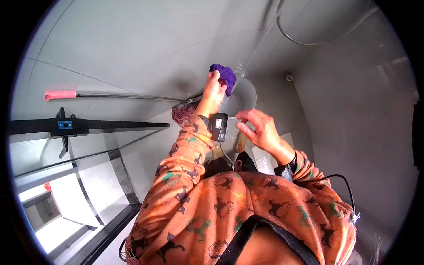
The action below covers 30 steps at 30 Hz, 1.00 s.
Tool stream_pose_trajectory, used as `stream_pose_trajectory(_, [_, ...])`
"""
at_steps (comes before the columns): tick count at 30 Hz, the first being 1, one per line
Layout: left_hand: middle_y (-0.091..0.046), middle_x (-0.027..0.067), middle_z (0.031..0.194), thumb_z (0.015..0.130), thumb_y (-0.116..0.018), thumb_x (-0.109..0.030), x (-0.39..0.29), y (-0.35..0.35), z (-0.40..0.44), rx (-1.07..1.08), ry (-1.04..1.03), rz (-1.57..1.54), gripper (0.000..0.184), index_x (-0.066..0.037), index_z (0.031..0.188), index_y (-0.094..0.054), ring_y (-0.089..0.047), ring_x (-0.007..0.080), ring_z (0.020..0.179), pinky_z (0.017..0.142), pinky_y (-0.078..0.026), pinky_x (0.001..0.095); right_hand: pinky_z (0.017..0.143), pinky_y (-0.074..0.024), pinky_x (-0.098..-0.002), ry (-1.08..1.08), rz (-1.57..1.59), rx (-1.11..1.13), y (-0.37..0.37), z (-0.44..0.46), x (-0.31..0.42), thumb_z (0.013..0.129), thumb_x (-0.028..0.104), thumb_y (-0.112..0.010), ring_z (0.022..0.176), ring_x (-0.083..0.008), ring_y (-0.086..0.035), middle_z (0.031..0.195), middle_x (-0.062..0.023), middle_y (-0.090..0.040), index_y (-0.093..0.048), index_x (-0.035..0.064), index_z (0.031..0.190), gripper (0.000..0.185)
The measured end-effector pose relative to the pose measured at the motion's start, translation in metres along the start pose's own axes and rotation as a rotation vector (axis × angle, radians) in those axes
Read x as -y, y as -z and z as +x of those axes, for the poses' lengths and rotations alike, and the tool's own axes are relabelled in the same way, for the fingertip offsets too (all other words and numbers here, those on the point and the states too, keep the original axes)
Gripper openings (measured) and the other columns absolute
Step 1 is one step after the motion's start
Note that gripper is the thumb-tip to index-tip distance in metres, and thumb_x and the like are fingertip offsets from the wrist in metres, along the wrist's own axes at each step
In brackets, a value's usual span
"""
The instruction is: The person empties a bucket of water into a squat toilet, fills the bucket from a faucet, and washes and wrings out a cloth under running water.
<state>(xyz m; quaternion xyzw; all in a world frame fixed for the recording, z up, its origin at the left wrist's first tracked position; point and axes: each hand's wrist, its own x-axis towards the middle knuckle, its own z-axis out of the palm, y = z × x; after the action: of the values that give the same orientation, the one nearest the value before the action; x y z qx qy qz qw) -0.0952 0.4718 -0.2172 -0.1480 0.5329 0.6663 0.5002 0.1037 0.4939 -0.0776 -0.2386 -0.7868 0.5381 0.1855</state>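
Observation:
My left hand (213, 88) is closed on a bunched purple cloth (227, 78), held up at the left rim of a round grey bucket (240, 98). My right hand (259, 129) is just below and right of the bucket, its fingers apart and slightly curled, with nothing in it. A small black device (218, 126) with a cable is strapped at my left wrist. Patterned orange sleeves cover both arms.
A mop with a pink-ended handle (61, 95) and a reddish head (182, 114) leans to the left. A black door bar (106, 126) crosses the left side. A hose (300, 43) hangs at the top right; a floor grate (265, 162) lies beside my feet.

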Motion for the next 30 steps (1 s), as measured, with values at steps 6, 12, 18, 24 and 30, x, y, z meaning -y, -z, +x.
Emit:
stream_pose_trajectory(6, [-0.055,0.0049,0.095,0.087,-0.048,-0.023,-0.011,-0.071,-0.017,0.378,0.031,0.103,0.02,-0.009,0.101,-0.047,-0.054,0.0186,0.085,0.074,-0.045,0.0357,0.069,-0.0467,-0.0392,-0.526,-0.278,0.379,0.006,-0.034,-0.141,0.077,0.031,-0.054,0.082,-0.0295,-0.058,0.09,-0.0132,-0.06,-0.056,0.0115,0.095,0.026])
stream_pose_trajectory(12, [-0.054,0.003,0.096,0.088,-0.046,-0.022,0.001,-0.151,-0.037,0.494,0.003,0.252,0.017,-0.009,0.1,-0.048,-0.051,0.016,0.089,0.077,-0.041,0.0338,0.066,-0.0489,-0.0381,-0.741,-0.747,0.972,0.021,-0.122,-0.294,0.073,0.017,-0.054,0.088,-0.0249,-0.06,0.094,-0.0097,-0.062,-0.066,0.0085,0.084,0.018])
stream_pose_trajectory(18, [-0.054,0.0042,0.099,0.089,-0.044,-0.02,0.024,-0.194,-0.038,0.575,-0.123,0.325,0.019,-0.006,0.102,-0.049,-0.049,0.017,0.094,0.085,-0.037,0.0367,0.067,-0.0482,-0.0394,-0.273,-0.483,0.988,-0.019,-0.085,-0.265,0.072,0.023,-0.054,0.085,-0.0253,-0.06,0.086,-0.0105,-0.062,-0.064,0.009,0.081,0.019])
stream_pose_trajectory(24, [-0.054,0.0035,0.097,0.089,-0.044,-0.019,0.037,-0.188,-0.028,0.568,-0.104,0.347,0.019,-0.006,0.101,-0.049,-0.049,0.016,0.092,0.083,-0.038,0.0362,0.059,-0.0472,-0.0366,-0.456,-0.63,0.653,0.089,0.0,-0.143,0.076,0.016,-0.05,0.073,-0.0267,-0.06,0.076,-0.0111,-0.06,-0.059,0.0068,0.081,0.014])
stream_pose_trajectory(30, [-0.047,-0.0044,0.075,0.09,-0.043,-0.022,0.031,-0.185,-0.045,0.467,-0.065,0.373,0.015,-0.007,0.092,-0.048,-0.044,0.0032,0.062,0.053,-0.038,0.0184,0.052,-0.0435,-0.0251,-0.012,-0.477,-0.571,0.168,0.108,-0.016,0.074,0.014,-0.06,0.057,-0.0169,-0.057,0.068,-0.0064,-0.059,-0.059,0.0085,0.084,0.011])
